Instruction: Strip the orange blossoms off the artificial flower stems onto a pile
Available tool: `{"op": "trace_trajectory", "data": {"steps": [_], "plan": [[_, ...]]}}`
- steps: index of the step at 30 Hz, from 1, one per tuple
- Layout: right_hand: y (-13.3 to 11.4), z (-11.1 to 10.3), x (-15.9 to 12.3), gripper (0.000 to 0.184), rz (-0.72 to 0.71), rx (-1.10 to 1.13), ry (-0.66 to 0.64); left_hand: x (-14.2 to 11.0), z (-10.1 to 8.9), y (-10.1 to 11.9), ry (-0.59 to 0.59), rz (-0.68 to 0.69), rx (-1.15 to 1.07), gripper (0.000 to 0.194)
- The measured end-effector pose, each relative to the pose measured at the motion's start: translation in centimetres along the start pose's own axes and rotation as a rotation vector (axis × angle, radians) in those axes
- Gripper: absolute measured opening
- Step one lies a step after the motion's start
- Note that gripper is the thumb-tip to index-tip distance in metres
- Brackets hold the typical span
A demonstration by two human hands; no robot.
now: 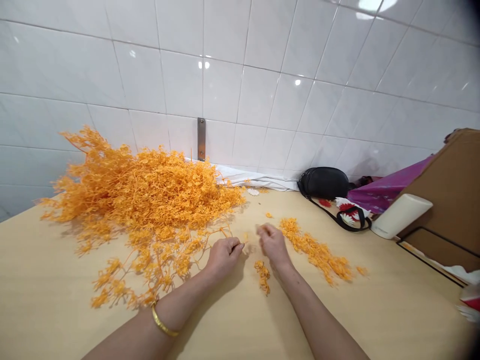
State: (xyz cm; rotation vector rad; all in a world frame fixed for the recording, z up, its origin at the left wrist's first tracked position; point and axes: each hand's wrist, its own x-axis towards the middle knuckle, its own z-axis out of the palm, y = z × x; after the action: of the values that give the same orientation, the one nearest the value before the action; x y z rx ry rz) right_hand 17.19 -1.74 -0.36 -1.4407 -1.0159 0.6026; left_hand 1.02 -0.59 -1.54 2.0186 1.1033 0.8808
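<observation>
A big heap of orange plastic flower sprigs [146, 195] lies on the pale wooden table [56, 310] at the left and back. My left hand [223, 256], with a gold bangle on its wrist, rests at the heap's near right edge, fingers pinched on a thin orange stem. My right hand [273, 244] is close beside it, fingers curled in a pinch on a small orange piece. A small clump of orange bits [263, 276] lies between my forearms. A strip of separated orange pieces [317, 250] runs to the right of my right hand.
A white tiled wall stands behind the table. A black bag [324, 183] with a strap sits at the back right, beside purple cloth [382, 192], a white cylinder [401, 215] and a brown cardboard box [450, 195]. White cloth [255, 177] lies along the wall.
</observation>
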Motion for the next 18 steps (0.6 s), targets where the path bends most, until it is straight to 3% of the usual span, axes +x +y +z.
{"op": "trace_trajectory", "data": {"steps": [2, 5, 11, 14, 16, 18], "plan": [[0.2, -1.0, 0.8, 0.026, 0.056, 0.025, 0.145, -0.3, -0.1, 0.0, 0.01, 0.03, 0.054, 0.03], [0.1, -1.9, 1.3, 0.023, 0.082, 0.03, 0.134, -0.4, -0.2, 0.1, 0.018, 0.034, 0.096, 0.029], [-1.2, 0.2, -0.9, 0.035, -0.092, -0.04, -0.322, 0.0, -0.3, 0.4, -0.003, 0.009, 0.131, 0.028], [-1.2, 1.3, -1.6, 0.028, -0.185, -0.208, -0.441, 0.0, -0.3, 0.4, -0.031, 0.01, 0.143, 0.026], [-0.8, 1.5, -1.5, 0.021, -0.236, -0.295, -0.414, 0.0, -0.3, 0.5, -0.049, 0.013, 0.167, 0.025], [-0.2, 1.3, -0.9, 0.023, -0.252, -0.398, -0.242, -0.2, -0.2, 0.6, -0.059, 0.022, 0.218, 0.025]]}}
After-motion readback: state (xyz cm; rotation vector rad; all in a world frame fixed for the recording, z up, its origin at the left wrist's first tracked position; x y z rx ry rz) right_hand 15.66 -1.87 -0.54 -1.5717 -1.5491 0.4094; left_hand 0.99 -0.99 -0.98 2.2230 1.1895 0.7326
